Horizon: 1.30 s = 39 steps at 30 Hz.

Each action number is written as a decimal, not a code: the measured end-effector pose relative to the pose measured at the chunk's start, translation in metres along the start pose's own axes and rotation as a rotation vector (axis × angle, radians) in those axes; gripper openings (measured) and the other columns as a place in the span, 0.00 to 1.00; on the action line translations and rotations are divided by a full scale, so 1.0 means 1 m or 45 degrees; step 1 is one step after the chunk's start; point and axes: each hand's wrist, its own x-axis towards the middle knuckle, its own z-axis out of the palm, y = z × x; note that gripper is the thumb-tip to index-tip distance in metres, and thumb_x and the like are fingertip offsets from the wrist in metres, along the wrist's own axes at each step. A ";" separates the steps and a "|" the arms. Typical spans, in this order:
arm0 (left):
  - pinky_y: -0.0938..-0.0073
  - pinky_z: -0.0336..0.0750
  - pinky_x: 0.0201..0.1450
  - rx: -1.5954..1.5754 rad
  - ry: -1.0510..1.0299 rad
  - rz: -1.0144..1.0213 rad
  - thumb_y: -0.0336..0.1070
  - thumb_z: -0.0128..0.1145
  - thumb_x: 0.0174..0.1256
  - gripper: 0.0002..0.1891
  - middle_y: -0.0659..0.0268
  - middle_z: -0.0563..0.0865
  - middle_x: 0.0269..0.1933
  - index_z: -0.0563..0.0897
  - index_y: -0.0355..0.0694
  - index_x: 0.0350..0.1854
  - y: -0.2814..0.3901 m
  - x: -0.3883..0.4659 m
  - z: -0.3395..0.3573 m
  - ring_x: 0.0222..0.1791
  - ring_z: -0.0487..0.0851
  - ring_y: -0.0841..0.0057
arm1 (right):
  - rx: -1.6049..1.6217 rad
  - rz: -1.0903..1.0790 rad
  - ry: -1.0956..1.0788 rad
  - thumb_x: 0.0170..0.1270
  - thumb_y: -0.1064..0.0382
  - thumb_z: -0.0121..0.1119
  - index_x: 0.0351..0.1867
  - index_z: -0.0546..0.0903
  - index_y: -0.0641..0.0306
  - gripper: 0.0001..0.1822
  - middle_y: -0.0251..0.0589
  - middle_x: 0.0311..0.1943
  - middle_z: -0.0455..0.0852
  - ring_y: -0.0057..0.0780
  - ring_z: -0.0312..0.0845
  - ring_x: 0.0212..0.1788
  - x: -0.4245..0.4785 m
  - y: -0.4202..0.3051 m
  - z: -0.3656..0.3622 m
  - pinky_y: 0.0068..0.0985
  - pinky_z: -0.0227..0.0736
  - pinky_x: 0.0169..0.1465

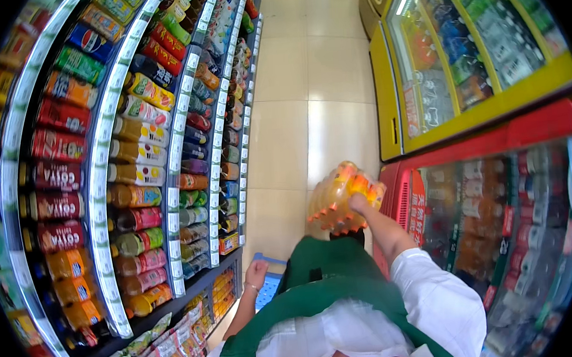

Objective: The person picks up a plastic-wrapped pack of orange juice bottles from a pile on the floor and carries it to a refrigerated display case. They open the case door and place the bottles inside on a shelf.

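My right hand [359,203] is closed on a shrink-wrapped pack of orange drink bottles [339,187], which hangs tilted in front of my green apron, above the floor. Orange caps show along the lower side of the pack. The far side of the grip is hidden. My left hand [257,271] is low at my left side, fingers curled, beside a blue plastic crate [270,288] on the floor. Nothing shows in that hand, though its palm is partly hidden.
Tall shelves of bottled drinks [138,161] line my left. Snack bags [171,353] hang at the lower left. On my right stand a red glass-door cooler [391,191] and a yellow-framed one [490,107]. A tiled floor [283,144] runs between them.
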 end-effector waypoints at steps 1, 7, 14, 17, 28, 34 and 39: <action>0.82 0.72 0.38 -0.066 0.024 0.005 0.36 0.57 0.59 0.09 0.68 0.81 0.32 0.76 0.37 0.36 0.022 0.020 0.005 0.34 0.77 0.84 | 0.211 0.108 0.088 0.55 0.59 0.43 0.36 0.80 0.72 0.19 0.60 0.37 0.80 0.50 0.77 0.41 0.016 0.001 -0.019 0.37 0.70 0.47; 0.82 0.72 0.38 -0.118 0.039 -0.117 0.35 0.57 0.58 0.08 0.69 0.80 0.31 0.76 0.38 0.36 0.090 0.113 0.035 0.32 0.77 0.83 | 0.657 0.434 0.210 0.53 0.60 0.46 0.37 0.80 0.71 0.17 0.58 0.39 0.80 0.49 0.77 0.43 0.108 0.032 -0.128 0.35 0.70 0.48; 0.81 0.72 0.40 -0.086 0.036 -0.127 0.36 0.57 0.58 0.09 0.68 0.80 0.32 0.76 0.38 0.37 0.187 0.268 0.063 0.32 0.77 0.82 | 0.550 0.426 0.227 0.56 0.59 0.44 0.36 0.80 0.69 0.17 0.57 0.38 0.80 0.50 0.76 0.43 0.233 0.062 -0.274 0.35 0.70 0.49; 0.83 0.72 0.39 -0.024 0.026 -0.124 0.35 0.57 0.59 0.09 0.68 0.80 0.32 0.76 0.38 0.37 0.257 0.307 0.078 0.33 0.77 0.83 | 0.456 0.303 0.170 0.57 0.58 0.44 0.35 0.80 0.69 0.17 0.56 0.37 0.81 0.50 0.77 0.41 0.283 0.071 -0.318 0.35 0.71 0.47; 0.83 0.70 0.41 -0.193 0.167 -0.140 0.33 0.56 0.59 0.08 0.70 0.79 0.34 0.75 0.38 0.38 0.401 0.495 0.141 0.35 0.76 0.84 | 0.701 0.358 0.274 0.56 0.59 0.45 0.33 0.79 0.72 0.17 0.60 0.34 0.80 0.50 0.77 0.39 0.534 0.116 -0.450 0.37 0.71 0.43; 0.79 0.73 0.43 -0.164 0.263 -0.205 0.36 0.56 0.58 0.11 0.65 0.81 0.35 0.75 0.37 0.40 0.432 0.593 0.156 0.36 0.79 0.79 | 0.612 0.402 0.390 0.55 0.61 0.47 0.31 0.79 0.72 0.14 0.57 0.30 0.81 0.47 0.78 0.36 0.626 0.070 -0.521 0.33 0.72 0.37; 0.82 0.71 0.42 -0.078 0.252 -0.265 0.33 0.57 0.58 0.08 0.68 0.80 0.35 0.75 0.38 0.38 0.473 0.667 0.172 0.36 0.77 0.82 | 0.537 0.090 0.260 0.57 0.60 0.47 0.31 0.77 0.70 0.13 0.51 0.27 0.80 0.40 0.77 0.31 0.726 0.095 -0.522 0.31 0.71 0.35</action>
